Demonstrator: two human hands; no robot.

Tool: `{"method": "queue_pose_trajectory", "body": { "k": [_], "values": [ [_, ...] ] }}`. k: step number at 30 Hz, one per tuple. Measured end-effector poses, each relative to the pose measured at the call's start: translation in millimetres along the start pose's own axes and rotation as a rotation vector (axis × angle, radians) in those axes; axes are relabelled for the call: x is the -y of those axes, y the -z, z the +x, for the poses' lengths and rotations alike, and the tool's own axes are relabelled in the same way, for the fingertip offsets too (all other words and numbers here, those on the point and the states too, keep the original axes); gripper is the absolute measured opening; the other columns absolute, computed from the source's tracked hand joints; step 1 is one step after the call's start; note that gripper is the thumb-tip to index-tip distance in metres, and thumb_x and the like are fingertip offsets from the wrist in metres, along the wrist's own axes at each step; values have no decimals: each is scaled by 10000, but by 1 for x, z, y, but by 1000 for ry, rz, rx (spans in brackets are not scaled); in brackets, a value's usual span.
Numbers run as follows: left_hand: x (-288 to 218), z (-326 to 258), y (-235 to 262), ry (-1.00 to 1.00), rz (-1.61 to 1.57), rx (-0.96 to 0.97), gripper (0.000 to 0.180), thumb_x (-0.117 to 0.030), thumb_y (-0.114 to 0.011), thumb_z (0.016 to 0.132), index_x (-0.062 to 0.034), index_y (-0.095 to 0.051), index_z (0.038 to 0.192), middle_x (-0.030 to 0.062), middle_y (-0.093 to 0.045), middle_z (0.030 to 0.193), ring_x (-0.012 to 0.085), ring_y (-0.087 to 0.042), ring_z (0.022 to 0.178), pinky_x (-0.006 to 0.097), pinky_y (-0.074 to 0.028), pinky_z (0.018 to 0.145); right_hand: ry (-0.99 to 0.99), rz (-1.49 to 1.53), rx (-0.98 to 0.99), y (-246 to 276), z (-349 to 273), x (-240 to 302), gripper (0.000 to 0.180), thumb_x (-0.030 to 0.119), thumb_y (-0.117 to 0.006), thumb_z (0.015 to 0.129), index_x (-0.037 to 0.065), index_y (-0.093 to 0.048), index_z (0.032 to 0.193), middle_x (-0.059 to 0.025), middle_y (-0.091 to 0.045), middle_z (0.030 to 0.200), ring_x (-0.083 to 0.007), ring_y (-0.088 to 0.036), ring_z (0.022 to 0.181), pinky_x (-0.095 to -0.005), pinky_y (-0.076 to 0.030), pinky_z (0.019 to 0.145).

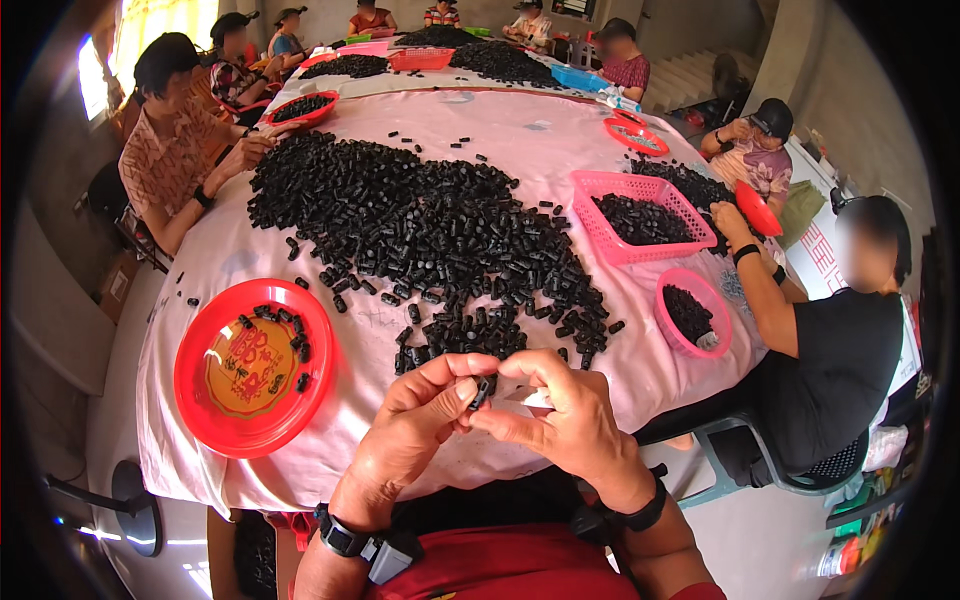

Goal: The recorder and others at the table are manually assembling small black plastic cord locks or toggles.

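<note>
Just beyond the near edge of the table, my left hand (408, 418) pinches a small black cylindrical plastic part (483, 391) between thumb and fingers. Close on its right, my right hand (580, 415) is closed, its index fingertip near that part. A small white piece (533, 398) shows between its thumb and fingers; its kind I cannot make out. Beyond both hands spreads a large heap of similar black parts (400, 225). To the left, a red plastic plate (187, 370) holds several of these parts along its far and right side.
A pink cloth (330, 460) covers the table. On the right stand a pink rectangular basket (592, 232) and a round pink basket (725, 335), both holding black parts. A co-worker in black (840, 370) sits close on my right; another (170, 150) is at the left edge.
</note>
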State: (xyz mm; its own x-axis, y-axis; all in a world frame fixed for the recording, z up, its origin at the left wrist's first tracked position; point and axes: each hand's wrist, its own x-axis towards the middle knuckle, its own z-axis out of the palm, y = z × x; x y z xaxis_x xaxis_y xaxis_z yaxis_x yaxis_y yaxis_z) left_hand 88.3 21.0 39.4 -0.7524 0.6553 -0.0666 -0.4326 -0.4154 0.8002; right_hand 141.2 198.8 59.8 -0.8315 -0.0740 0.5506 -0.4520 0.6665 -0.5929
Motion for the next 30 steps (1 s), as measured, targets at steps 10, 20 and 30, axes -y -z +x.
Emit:
{"method": "queue_pose_trajectory", "body": {
  "k": [10, 20, 30],
  "values": [
    [3, 3, 10, -18, -49, 62, 249, -184, -608, 977, -62, -617, 1194, -25, -632, 945, 45, -538, 790, 199, -450, 728, -17, 165, 3, -3, -5, -6, 263, 78, -717, 825, 48, -601, 1059, -85, -686, 809, -192, -669, 617, -297, -515, 539],
    [9, 4, 12, -88, -12, 31, 243, -177, -619, 967, -64, -628, 1181, -9, -659, 1015, 53, -594, 897, 197, -460, 779, -57, 92, 0, -11, -9, -5, 320, 285, -781, 828, 48, -583, 912, -92, -659, 694, -238, -660, 564, -326, -501, 499],
    [6, 1, 12, -23, -49, 148, 241, -169, -572, 992, -49, -624, 1194, 12, -655, 1116, 77, -595, 988, 230, -476, 891, -108, -41, 58, -8, -5, -6, 488, 498, -771, 779, 52, -577, 810, -106, -646, 654, -274, -659, 558, -357, -486, 475]
  ]
}}
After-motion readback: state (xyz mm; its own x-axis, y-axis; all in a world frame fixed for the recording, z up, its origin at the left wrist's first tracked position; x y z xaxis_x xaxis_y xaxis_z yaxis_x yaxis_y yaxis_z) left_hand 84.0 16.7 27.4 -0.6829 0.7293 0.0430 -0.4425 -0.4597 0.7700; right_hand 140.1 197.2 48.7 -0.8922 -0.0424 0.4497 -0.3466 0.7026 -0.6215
